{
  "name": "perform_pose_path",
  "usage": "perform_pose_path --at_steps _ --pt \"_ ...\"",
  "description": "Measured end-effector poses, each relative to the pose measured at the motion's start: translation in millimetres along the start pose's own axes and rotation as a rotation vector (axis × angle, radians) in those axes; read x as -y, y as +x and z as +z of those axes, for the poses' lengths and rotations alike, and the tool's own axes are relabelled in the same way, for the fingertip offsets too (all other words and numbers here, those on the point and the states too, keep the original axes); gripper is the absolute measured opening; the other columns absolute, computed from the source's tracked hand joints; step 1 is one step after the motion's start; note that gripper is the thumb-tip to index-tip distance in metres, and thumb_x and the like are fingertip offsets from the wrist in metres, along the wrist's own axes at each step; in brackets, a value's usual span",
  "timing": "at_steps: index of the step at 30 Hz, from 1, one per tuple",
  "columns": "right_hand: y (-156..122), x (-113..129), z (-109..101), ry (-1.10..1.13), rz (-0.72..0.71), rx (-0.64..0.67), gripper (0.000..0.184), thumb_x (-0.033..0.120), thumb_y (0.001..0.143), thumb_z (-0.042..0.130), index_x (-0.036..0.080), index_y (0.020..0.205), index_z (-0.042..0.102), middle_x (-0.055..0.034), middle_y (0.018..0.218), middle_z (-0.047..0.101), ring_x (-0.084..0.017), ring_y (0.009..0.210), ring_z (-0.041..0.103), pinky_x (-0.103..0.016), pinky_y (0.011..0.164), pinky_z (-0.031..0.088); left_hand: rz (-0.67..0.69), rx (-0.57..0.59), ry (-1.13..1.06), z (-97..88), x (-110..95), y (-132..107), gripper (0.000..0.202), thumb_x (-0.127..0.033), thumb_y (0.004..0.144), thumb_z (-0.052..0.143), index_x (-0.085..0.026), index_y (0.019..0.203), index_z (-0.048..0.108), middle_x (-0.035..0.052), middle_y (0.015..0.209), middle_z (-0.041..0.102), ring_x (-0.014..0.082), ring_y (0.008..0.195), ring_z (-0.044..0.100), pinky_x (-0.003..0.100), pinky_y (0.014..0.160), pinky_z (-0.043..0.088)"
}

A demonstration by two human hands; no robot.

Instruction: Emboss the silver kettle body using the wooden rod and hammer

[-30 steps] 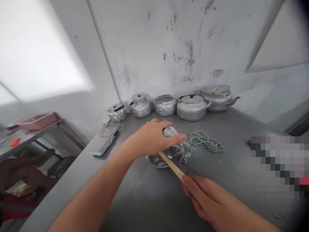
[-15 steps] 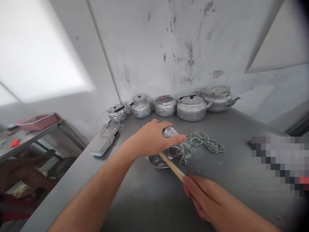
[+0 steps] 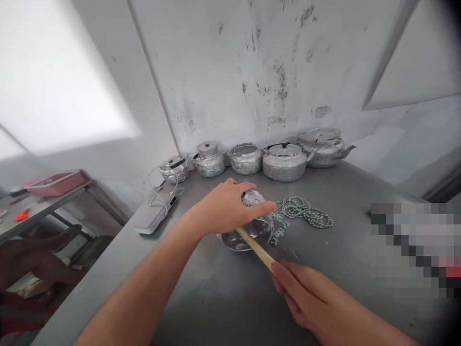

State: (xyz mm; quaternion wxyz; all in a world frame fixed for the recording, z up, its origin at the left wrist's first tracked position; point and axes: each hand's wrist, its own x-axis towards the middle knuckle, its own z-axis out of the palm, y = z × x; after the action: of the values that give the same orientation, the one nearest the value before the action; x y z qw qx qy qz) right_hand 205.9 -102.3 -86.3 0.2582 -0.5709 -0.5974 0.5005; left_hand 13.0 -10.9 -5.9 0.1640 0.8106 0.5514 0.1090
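Only the view has shifted slightly, left fingers spread over the tipped pot on the counter, right fingers closed round a stick (apparently working its inside), the next move wanting steady bracing.

1. Left arm extends from seven o'clock; left hand palm down, thumb pointing to three o'clock.
2. Right arm extends from four o'clock; right hand clenched, fingers pressed together, pointing toward ten o'clock.

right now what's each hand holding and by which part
Right hand: stick, by its near end. Left hand: over the pot, its grip hidden.
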Motion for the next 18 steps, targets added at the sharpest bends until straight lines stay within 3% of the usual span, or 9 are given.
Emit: perform_pose_path --at_steps 5,9,13,18 --pt "-2.6 -2.5 -1.7 0.000 0.063 0.044 0.046 0.066 0.094 0.045 0.029 0.078 0.067 -0.0074 0.084 0.074 -0.028 0.091 0.068 -0.040 0.086 0.054 0.019 -0.007 -0.007 0.4 0.9 -0.4 0.087 -0.090 0.083 0.039 -0.034 0.149 0.052 0.0097 0.140 0.057 0.0359 0.125 0.056 0.041 0.097 0.048" --pt "1.3 -3.1 -0.9 -0.026 0.126 0.058 0.049 0.067 0.094 0.042 0.027 0.080 0.066 -0.0047 0.071 0.066 -0.024 0.070 0.064 -0.038 0.067 0.055 0.016 -0.009 -0.003 0.5 1.1 -0.1 0.088 -0.090 0.084 0.038 -0.033 0.149 0.052 0.0103 0.140 0.057 0.0360 0.125 0.056 0.041 0.097 0.048" --pt "5.0 0.3 1.2 -0.033 0.108 0.072 0.042 0.067 0.087 0.055 0.029 0.072 0.063 -0.0022 0.064 0.059 -0.024 0.071 0.063 -0.035 0.069 0.053 0.015 0.001 0.001 0.3 0.0 0.2 0.088 -0.089 0.084 0.039 -0.032 0.151 0.050 0.0099 0.142 0.056 0.0371 0.127 0.055 0.042 0.098 0.047" --pt "2.2 -1.4 2.1 0.004 0.079 0.037 0.042 0.061 0.092 0.051 0.026 0.073 0.063 -0.0032 0.074 0.064 -0.020 0.071 0.059 -0.033 0.070 0.051 0.016 -0.004 -0.003 0.7 -0.4 0.0 0.087 -0.088 0.084 0.039 -0.032 0.150 0.051 0.0094 0.142 0.056 0.0360 0.127 0.055 0.041 0.099 0.046"
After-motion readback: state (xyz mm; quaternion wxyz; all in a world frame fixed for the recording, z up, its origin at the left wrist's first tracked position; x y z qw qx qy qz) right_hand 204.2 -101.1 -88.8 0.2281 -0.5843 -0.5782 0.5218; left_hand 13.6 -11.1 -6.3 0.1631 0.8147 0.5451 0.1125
